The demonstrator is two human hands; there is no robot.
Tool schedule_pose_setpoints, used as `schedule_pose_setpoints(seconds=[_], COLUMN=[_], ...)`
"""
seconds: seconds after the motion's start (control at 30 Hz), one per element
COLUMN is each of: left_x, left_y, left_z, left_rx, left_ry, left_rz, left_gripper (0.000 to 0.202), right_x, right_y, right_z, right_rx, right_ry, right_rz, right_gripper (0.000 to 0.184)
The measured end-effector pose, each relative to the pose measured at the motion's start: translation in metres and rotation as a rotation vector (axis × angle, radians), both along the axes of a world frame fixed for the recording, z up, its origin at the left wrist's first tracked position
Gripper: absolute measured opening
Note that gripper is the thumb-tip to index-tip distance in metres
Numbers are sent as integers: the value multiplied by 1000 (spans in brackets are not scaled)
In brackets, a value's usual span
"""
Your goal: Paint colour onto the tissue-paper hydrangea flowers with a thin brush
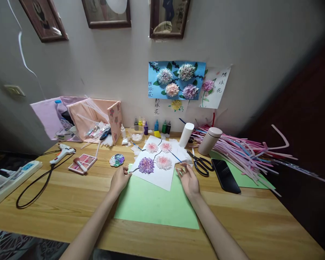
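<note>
A white sheet of paper (162, 180) lies askew on a larger green sheet (157, 206). It carries a fluffy purple flower (146, 165), several pink-white flowers (164, 162) and dark branch lines. At the white sheet's left corner, my left hand (120, 179) has thumb and fingers closed on the paper edge. My right hand (189, 179) is beside the sheet's right edge, its fingers loosely curled and apart. Near its fingertips a blue-handled paintbrush (174, 156) slants across the paper; the hand does not appear to grip it.
Black scissors (202, 163), a phone (226, 176), a tumbler (209, 141) and pink pipe cleaners (238, 151) lie to the right. A paint palette (117, 160), makeup palette (82, 164), glue gun (61, 153) and power strip (14, 182) are left. Paint bottles (156, 125) stand behind.
</note>
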State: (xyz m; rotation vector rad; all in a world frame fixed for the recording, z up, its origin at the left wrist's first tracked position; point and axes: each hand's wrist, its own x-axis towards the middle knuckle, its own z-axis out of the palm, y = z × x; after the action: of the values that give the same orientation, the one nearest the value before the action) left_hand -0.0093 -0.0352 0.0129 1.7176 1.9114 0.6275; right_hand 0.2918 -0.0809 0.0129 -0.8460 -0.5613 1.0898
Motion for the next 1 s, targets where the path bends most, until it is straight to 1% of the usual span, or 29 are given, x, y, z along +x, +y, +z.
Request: schedule_pose_setpoints(seconds=[0.1,0.23,0.4,0.53,0.6,0.7,0.83,0.9,1.0], left_x=[-1,1,5,6,6,6,8,10,11], left_y=[-1,-1,-2,-1,-1,-2,-4,-6,-6], left_z=[-1,0,3,3,1,-4,-6,-6,-4], left_rx=[-9,-9,-42,-46,-24,51,173,217,265], left_ry=[0,11,45,29,-1,-92,-289,-394,-532], left_rz=[16,37,79,96,94,62,6,7,51], left_gripper=[17,23,25,20,18,17,22,28,39], right_x=[8,20,26,23,22,20,21,22,23], right_y=[-5,-11,-11,-9,-9,-10,-10,-10,-9], right_z=[6,10,5,0,-1,-2,-2,-1,1], right_rx=[0,0,-68,-110,-126,-119,-86,-86,-78], right_ry=[47,101,228,285,298,285,234,228,227], right_rz=[30,-9,-46,-30,-18,1,32,33,20], right_gripper=[23,19,14,13,13,13,14,15,16])
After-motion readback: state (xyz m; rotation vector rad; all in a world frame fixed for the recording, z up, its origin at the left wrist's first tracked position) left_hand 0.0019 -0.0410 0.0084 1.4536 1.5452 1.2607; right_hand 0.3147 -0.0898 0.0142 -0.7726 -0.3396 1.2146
